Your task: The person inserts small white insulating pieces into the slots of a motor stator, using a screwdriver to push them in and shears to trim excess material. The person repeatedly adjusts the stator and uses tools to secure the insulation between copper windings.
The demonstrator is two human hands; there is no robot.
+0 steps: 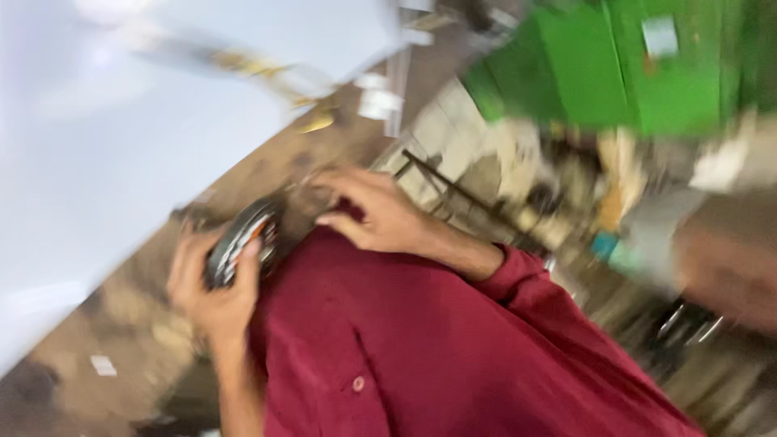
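Head view, heavily blurred: the left hand (212,293) is wrapped around a round dark metal part (241,241) held in front of a maroon shirt (421,348). The right hand (374,212), fingers curled, touches something small beside the part; whether it grips cannot be told. A green machine (631,69) stands behind.

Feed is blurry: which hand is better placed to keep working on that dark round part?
Probably the right hand: its fingers look free and reach toward the dark round part from above. The left hand is wrapped around that part, steadying it in front of the red shirt. Blur hides finer contact.
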